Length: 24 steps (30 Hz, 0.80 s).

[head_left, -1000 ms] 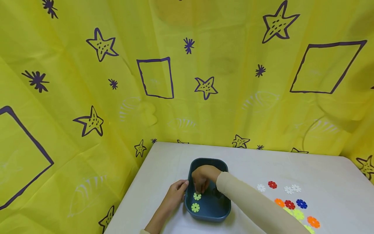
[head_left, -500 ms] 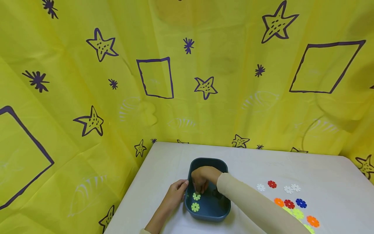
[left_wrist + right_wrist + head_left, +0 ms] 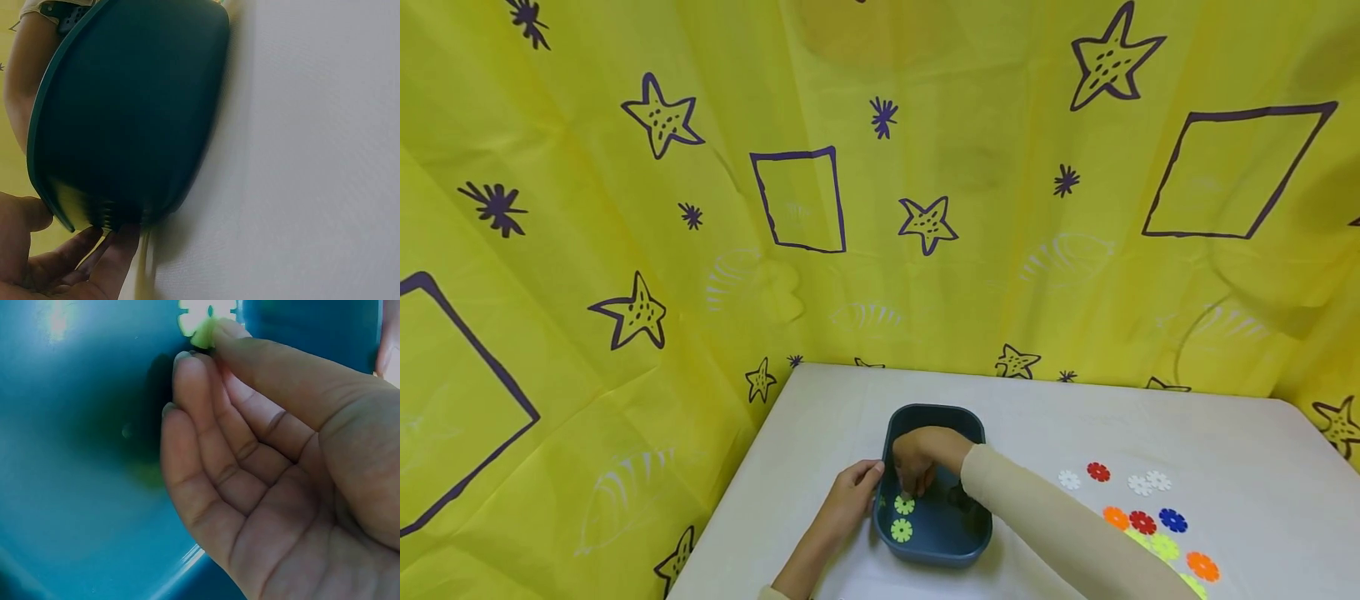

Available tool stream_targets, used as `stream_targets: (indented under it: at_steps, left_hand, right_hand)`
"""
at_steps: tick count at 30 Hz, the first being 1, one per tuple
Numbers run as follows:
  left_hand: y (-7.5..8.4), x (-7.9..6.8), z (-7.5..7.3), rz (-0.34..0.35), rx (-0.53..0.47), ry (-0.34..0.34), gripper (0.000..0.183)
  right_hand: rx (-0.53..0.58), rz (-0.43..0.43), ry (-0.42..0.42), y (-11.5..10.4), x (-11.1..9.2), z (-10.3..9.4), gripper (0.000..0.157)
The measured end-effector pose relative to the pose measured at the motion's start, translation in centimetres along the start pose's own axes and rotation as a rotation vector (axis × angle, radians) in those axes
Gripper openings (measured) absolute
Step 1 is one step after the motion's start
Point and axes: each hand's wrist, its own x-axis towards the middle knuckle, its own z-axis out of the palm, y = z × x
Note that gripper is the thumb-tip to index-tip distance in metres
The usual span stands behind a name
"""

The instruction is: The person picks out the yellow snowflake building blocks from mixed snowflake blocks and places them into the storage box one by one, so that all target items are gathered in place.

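Note:
A dark teal plastic bin (image 3: 951, 533) stands on the white table. My left hand (image 3: 850, 496) holds its left side, the thumb at the rim and the fingers against the outer wall; the left wrist view shows the outside of the bin (image 3: 131, 106). Inside it, my right hand (image 3: 928, 450) reaches down with curled fingers. Thumb and fingertips pinch a yellow-green interlocking disc (image 3: 200, 322) with notched edges, its tip partly covered by the thumb. Just nearer to me, a second yellow-green disc (image 3: 901, 530) lies inside the bin. The right forearm hides part of the bin's right side.
Right of the bin, several loose discs lie on the table: white (image 3: 1070, 480), red (image 3: 1098, 472), orange (image 3: 1203, 567), blue (image 3: 1173, 521) and yellow-green (image 3: 1165, 547). My right sleeve (image 3: 1060, 521) overlaps some. A yellow patterned curtain (image 3: 880, 275) hangs behind the table.

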Motion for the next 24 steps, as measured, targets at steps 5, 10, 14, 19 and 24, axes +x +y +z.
stream_targets:
  at_steps: [5,10,14,19,24]
  left_hand:
    - [0.3,-0.1,0.0,-0.008,0.002,0.001,0.047]
    - [0.6,-0.2,-0.1,-0.011,0.013,0.006,0.05]
    - [0.5,-0.1,-0.1,-0.01,0.008,0.008,0.052]
    - [0.3,0.0,0.0,-0.008,0.008,0.019,0.051]
    - [0.3,0.0,0.2,-0.008,0.024,0.026,0.049]
  right_hand:
    - [0.004,-0.035,-0.012,0.7,-0.8,-0.5,0.013]
    - [-0.004,-0.12,0.028,1.6,-2.5,-2.1,0.016]
    - [0.042,-0.196,0.081,3.0,-4.5,-3.9,0.019]
    - [0.123,-0.263,0.153,6.2,-7.5,-6.0,0.021]
    - [0.209,-0.248,0.209,10.6,-10.8,-6.9,0.022]
